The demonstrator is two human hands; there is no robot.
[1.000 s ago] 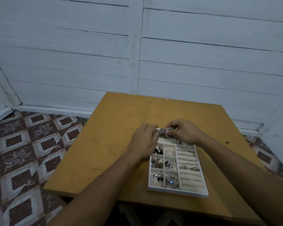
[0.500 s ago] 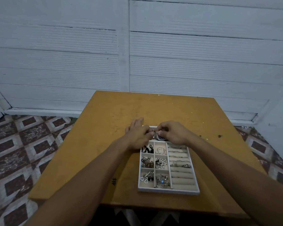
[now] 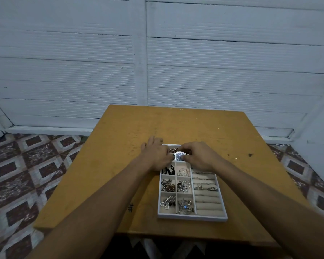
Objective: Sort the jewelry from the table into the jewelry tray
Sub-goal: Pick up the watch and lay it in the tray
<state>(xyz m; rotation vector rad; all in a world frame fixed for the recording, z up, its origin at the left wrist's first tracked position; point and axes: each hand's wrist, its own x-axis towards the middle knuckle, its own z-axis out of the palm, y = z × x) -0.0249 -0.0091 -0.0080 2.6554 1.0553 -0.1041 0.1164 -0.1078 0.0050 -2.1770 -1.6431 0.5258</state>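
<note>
Dark-faced silver wristwatch [image 3: 179, 156] now faced up, over far end of white compartmented jewelry tray [image 3: 193, 217]; both hands' grip pinched it, left hand [image 3: 156, 156], right hand [image 3: 198, 156]. Yellow wooden bench [image 3: 176, 126] beneath, fingers hiding strap

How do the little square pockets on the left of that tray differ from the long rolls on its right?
The square pockets are heaped with loose jewelry; the ring rolls are mostly bare, with only a few rings. The pockets form a grid, the rolls stacked rows. Both sit in the same white tray.
</note>
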